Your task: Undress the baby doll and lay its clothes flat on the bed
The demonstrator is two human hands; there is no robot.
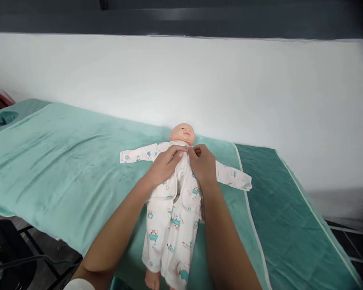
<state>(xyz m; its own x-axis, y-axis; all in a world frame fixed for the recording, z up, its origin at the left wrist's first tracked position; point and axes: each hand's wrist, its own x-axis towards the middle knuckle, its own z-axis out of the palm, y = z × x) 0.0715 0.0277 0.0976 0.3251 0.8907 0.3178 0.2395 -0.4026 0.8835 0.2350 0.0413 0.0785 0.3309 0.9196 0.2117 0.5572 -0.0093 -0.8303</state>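
Observation:
A baby doll (182,132) lies on its back, head toward the wall. It wears a white printed jacket (191,189) with long sleeves stretched out to both sides, and matching trousers (157,233); one bare foot shows at the bottom. The jacket front is parted below the chest. At the neckline my left hand (167,162) rests on the jacket, fingers bent and pressed at its upper edge. Beside it, nearly touching, my right hand (202,161) pinches the collar area with curled fingers. Whatever small part lies between the fingertips is hidden.
A light green sheet (63,161) covers the padded table, with a darker green cover (290,209) at the right. Behind runs a white wall (181,80). A black chair (12,249) with a cable stands at the lower left.

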